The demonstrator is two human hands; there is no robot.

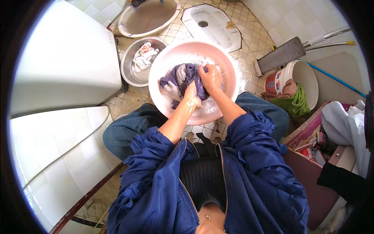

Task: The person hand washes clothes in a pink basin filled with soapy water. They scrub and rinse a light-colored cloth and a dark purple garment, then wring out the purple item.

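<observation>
A pink plastic basin (230,79) stands between my knees, with soapy water and suds in it. Bunched in the water lies a wet dark purple garment (172,74) with pale grey patches. My right hand (211,76) is closed around a fold of it on the garment's right side. Nearer to me, my left hand (191,95) reaches into the cloth with its fingers partly hidden in the folds, so its grip is not clear. Both forearms are wet.
Left of the basin, a metal bowl (126,65) holds a white and orange cloth. Behind are a large tub (124,25) of murky water and a squat toilet (211,16). On the right are a sponge mop (280,55), a tipped bucket (311,84) with a green cloth (295,102), and an open box (304,175).
</observation>
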